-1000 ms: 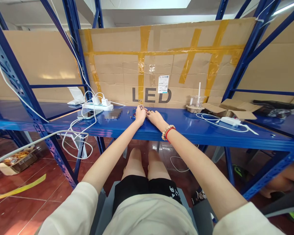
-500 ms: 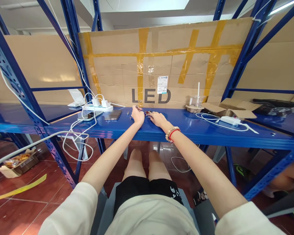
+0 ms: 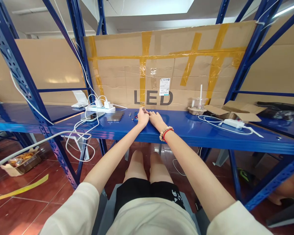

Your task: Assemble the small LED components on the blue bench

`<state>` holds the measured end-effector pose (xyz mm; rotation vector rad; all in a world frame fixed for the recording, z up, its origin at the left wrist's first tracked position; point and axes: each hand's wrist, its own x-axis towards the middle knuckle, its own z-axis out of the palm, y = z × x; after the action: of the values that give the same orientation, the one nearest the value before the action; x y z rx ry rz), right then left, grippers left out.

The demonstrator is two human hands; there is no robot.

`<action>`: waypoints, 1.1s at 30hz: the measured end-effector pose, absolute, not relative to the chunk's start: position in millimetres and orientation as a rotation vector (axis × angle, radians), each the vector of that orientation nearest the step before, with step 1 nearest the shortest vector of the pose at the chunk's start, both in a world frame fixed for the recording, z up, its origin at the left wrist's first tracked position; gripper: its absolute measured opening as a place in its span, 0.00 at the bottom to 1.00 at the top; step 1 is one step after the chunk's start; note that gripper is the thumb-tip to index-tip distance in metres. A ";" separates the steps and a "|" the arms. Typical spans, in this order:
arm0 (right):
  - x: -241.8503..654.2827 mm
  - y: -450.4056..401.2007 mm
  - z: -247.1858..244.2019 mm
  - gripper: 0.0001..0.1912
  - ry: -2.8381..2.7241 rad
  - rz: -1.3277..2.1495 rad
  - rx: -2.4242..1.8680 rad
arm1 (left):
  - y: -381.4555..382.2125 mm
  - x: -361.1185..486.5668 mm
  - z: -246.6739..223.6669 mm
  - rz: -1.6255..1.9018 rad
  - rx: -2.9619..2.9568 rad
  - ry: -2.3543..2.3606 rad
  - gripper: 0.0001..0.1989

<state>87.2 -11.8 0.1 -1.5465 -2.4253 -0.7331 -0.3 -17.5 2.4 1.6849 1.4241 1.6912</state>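
Above the blue table [image 3: 183, 127], my left hand [image 3: 143, 117] is closed in a pinch, fingertips pointing up. Whatever it pinches is too small to name. My right hand [image 3: 156, 120], with a beaded bracelet and a red band at its wrist, meets it from the right. Its fingers are curled and pressed together, their tips beside my left hand; what they hold, if anything, is hidden. Left of my left hand lie small colourful pieces [image 3: 135, 118] and a tiny metallic piece [image 3: 130, 114], their kind unclear.
On the left are a blurred-out flat object [image 3: 115, 116], a power strip [image 3: 104, 109] with plugs, and looped white cables [image 3: 75, 137]. To the right stand a plastic cup with a straw [image 3: 198, 105], a white adapter [image 3: 234, 123] with cable, and an open carton [image 3: 242, 107]. Cardboard [image 3: 117, 71] backs the table.
My hands have drawn closer together, the right one shifting beside the left. More of the small pieces left of my left hand now show. The whole view has shifted slightly.
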 end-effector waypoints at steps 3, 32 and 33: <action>94.3 -11.3 -2.7 0.16 -2.386 -0.637 -1.490 | -15.6 -0.3 1.1 1.679 1.695 1.423 0.11; 144.2 -7.2 -11.1 0.11 -2.140 -0.036 -1.429 | -18.7 1.3 2.1 1.526 1.856 1.567 0.06; 143.7 -7.4 -11.4 0.11 -2.133 -0.033 -1.424 | -19.0 1.3 2.4 1.522 1.829 1.564 0.06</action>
<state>143.7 -7.4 -11.4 -1.4236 -2.1331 -0.0329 1.3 -19.0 2.4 1.8287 1.5635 1.5223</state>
